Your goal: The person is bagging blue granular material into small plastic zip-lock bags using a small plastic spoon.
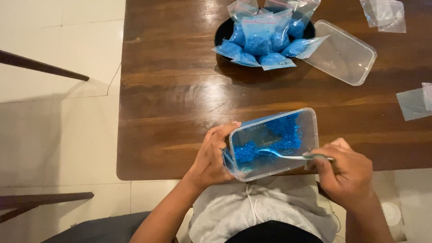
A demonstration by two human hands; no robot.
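Wooden table (180, 90), blue-filled bags (261, 42), left hand (211, 157) gripping tub (274, 144), right hand (346, 173) clasping spoon (288, 156)

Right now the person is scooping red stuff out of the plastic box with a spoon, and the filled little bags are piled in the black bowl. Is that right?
Almost. The stuff in the plastic box is blue, not red, as the head view shows. The rest holds: the right hand holds the spoon in the box, the left hand holds the box, and the filled little bags are piled in the black bowl.
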